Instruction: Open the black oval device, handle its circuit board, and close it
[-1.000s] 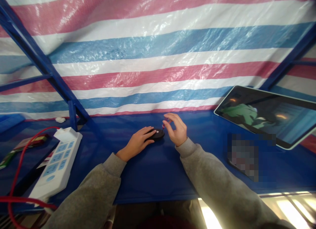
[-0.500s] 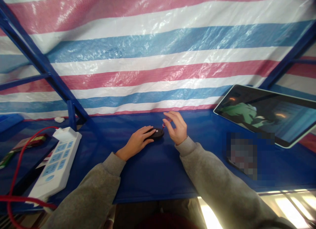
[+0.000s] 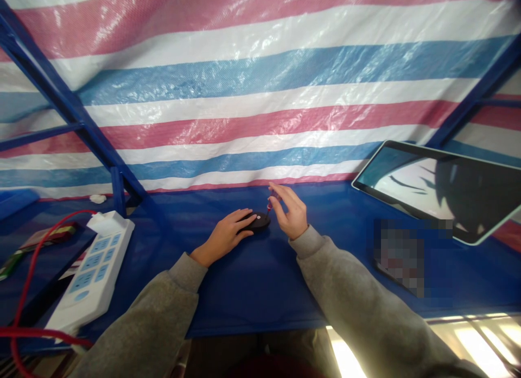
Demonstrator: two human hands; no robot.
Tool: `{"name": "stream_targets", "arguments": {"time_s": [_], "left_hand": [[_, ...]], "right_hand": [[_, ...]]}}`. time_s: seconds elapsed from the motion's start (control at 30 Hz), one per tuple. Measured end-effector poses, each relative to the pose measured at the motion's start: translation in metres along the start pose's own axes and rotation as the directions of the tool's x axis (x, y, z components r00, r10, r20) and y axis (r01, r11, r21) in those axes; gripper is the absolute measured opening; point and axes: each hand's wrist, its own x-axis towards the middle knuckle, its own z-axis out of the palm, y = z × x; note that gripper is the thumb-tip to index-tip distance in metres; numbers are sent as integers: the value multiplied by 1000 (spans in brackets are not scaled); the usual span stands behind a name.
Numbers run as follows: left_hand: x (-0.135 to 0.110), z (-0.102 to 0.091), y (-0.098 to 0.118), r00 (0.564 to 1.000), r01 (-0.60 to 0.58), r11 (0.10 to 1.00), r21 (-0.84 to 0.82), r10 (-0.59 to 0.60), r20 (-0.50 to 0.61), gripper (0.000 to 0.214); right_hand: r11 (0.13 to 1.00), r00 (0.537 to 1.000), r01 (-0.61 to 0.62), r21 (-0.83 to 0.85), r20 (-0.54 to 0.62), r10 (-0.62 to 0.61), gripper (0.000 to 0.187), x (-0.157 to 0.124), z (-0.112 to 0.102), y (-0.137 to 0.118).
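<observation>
A flat black oval device [image 3: 260, 222], shaped like a computer mouse, lies on the blue table with a small pale dot on its top. My left hand [image 3: 231, 230] grips its left side, thumb at the near edge and fingers over the far side. In my right hand [image 3: 290, 210] is a small screwdriver [image 3: 269, 206], pinched between thumb and fingers. It stands nearly upright, its shaft reaching down to the device's right end. The fingers partly cover its handle, and the exact spot under its tip is too small to make out.
On the left stands a white power strip [image 3: 95, 264] with a red cable [image 3: 30, 275]. A tablet-like screen [image 3: 443, 190] leans at the right, with a blurred-out object [image 3: 401, 258] before it. Striped plastic sheeting [image 3: 260, 117] hangs behind the blue table [image 3: 252, 296].
My right fingers have shifted slightly around the screwdriver, which stays at the device's right end. My left hand holds its place. The picture on the screen is different.
</observation>
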Motion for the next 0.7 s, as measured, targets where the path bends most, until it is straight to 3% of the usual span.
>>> {"name": "stream_targets", "arguments": {"time_s": [0.7], "left_hand": [[0,1,-1,1000,-6,1000,9,6,-4,46]], "right_hand": [[1000,999,-17,-4,-37,17,28,1,0,-3]]}}
